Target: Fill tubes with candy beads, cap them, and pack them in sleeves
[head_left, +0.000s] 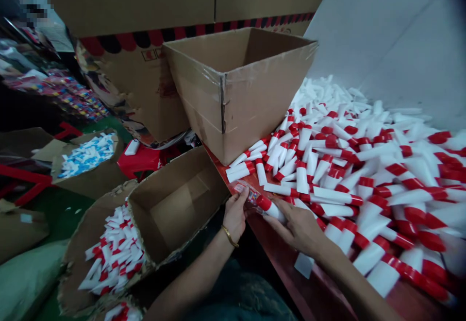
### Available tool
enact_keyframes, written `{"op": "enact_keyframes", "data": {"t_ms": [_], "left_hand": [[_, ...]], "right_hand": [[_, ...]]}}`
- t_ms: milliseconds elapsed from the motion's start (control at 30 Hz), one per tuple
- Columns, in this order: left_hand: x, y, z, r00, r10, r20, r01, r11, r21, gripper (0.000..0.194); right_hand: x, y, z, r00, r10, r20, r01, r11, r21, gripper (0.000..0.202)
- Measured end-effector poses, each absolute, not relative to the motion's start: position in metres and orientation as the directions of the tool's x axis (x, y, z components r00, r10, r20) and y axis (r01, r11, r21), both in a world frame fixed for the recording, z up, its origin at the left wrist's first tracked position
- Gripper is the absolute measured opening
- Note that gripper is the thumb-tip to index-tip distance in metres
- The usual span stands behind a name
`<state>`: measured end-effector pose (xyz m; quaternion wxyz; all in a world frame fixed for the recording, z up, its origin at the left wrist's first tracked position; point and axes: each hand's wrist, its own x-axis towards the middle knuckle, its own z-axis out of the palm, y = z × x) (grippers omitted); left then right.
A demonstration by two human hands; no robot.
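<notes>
My left hand (235, 214), with a gold bracelet at the wrist, pinches a clear printed plastic bag (251, 193) over the table edge. My right hand (300, 226) grips a white squeeze tube with a red cap (271, 208). The tube's capped end points left and meets the bag; I cannot tell how far inside it is. Just beyond and right of my hands lies a large heap of similar white tubes with red caps (302, 177). A small white piece (304, 264) lies under my right forearm.
An open cardboard box (255, 105) stands on the red table (271, 248) beyond my hands. Lower left are an open carton (182, 204) and a carton of red-and-white tubes (116, 248). Farther left, a box holds blue-and-white items (89, 156). A large carton (145, 88) stands behind.
</notes>
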<state>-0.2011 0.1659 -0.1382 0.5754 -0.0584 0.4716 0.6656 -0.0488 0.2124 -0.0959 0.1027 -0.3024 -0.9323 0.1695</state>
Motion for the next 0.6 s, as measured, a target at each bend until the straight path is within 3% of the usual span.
{"op": "enact_keyframes", "data": {"t_ms": [267,600], "left_hand": [[-0.197,0.164,-0.129,-0.388,0.738,-0.552,-0.788,0.045,0.614,0.044],[-0.181,0.163,-0.128,-0.302,0.821,-0.484,-0.818,0.037,0.574,0.038]], "right_hand": [[-0.057,0.195,-0.100,-0.671,0.739,0.055,0.708,0.661,-0.250,0.034],[-0.070,0.185,-0.100,-0.604,0.795,0.054,0.720,0.573,-0.392,0.034]]}}
